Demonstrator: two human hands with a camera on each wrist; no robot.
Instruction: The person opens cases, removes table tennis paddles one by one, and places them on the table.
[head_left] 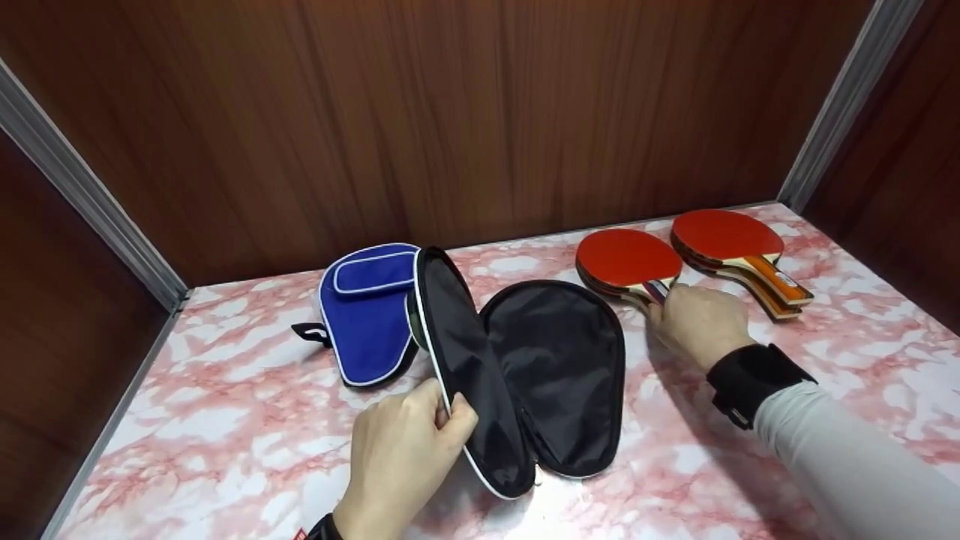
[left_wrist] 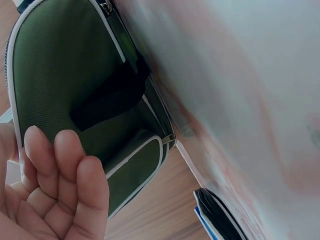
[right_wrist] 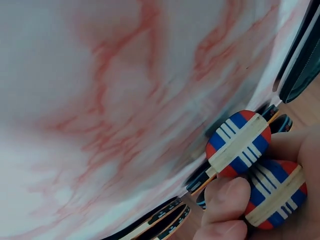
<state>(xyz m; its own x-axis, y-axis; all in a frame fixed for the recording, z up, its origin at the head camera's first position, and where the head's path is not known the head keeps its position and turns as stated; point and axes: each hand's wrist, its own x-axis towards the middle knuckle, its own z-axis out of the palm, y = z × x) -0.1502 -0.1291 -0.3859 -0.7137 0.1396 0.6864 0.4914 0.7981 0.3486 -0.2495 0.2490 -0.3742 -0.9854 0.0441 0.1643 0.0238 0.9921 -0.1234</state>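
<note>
My left hand (head_left: pixel 409 450) pinches the raised flap of an unzipped paddle case (head_left: pixel 559 375), thumb on its black lining. The left wrist view shows the flap's green outside (left_wrist: pixel 60 65), with a dark strap and a zipped pocket, and the left fingers (left_wrist: pixel 92 190) curled at its edge. My right hand (head_left: pixel 701 322) grips the handle of the upper table tennis paddle (head_left: pixel 628 256) in a stack of two. In the right wrist view this striped handle (right_wrist: pixel 276 194) lies between thumb and fingers. The lower paddle's handle end (right_wrist: pixel 238 143) is right beside the fingertips.
A blue paddle case (head_left: pixel 367 330) with white piping and a black loop lies behind the left hand. Two more red paddles (head_left: pixel 727 234) are stacked at the back right. A brown wood-grain panel (head_left: pixel 480 112) stands along the back of the marbled table (head_left: pixel 247 442).
</note>
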